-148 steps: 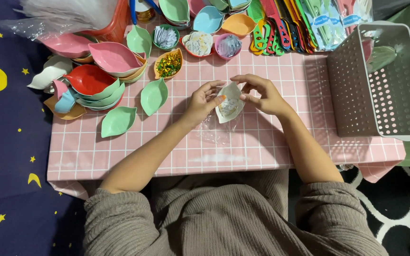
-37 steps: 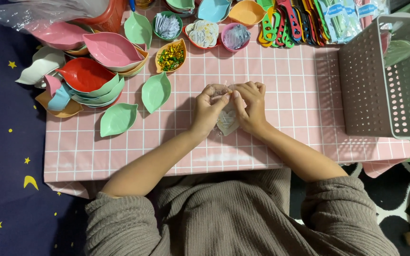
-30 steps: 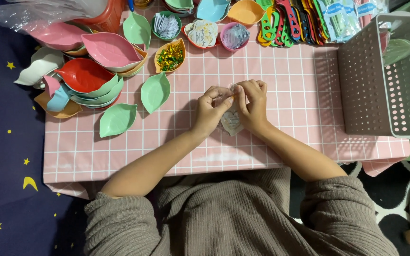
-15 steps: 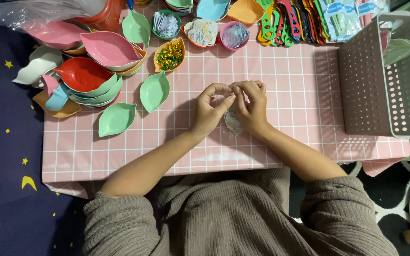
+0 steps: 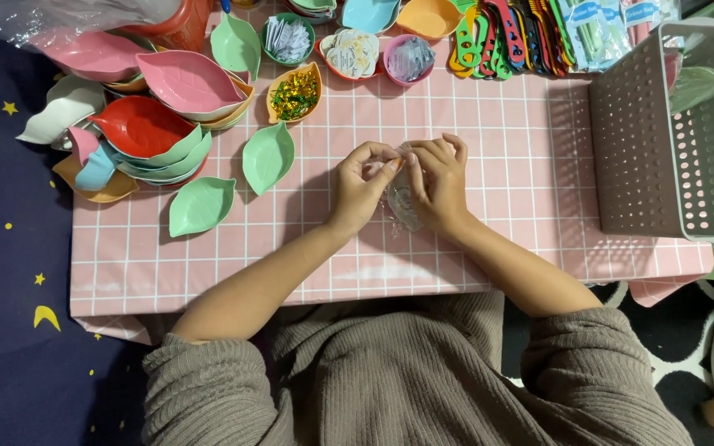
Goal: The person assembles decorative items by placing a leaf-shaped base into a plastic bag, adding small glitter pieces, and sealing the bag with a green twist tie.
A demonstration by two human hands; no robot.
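A home craft corner: low pink-gridded table (image 5: 473, 256), star-patterned rug (image 5: 10, 272), leaf-shaped dishes (image 5: 268, 155).

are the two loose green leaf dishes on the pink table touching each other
Apart. The head view shows a strip of pink table between the upper green leaf dish and the lower green leaf dish.

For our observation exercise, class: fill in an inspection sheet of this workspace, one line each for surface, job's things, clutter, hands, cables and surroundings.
Surface: pink grid-patterned table cover, bare in front of the hands.
Job's things: small clear packet, pinched between both hands above the cover.
Clutter: leaf-shaped dishes stacked far left, two green leaf dishes lying singly, small bowls of bits along the far edge, grey perforated basket at right.
Hands: left hand and right hand close together, fingertips on the packet.
Cables: nothing seen.
Surroundings: dark blue star-and-moon cloth at left.
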